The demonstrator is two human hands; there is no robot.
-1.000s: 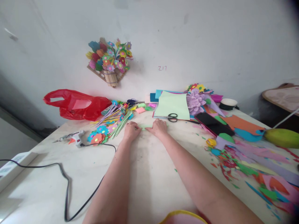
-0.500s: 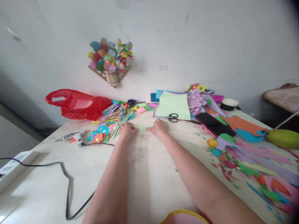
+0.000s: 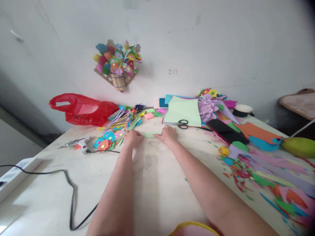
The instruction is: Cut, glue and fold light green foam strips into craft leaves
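Green paper strip [image 3: 149,134] flat between left hand [image 3: 133,137], right hand [image 3: 167,134].

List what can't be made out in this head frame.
- Green strip: ends hidden under left hand and right hand, head view.
- Fingers' grip: too small to tell.
- Paper scraps: cut by right edge.
- Cord: runs off the bottom edge.
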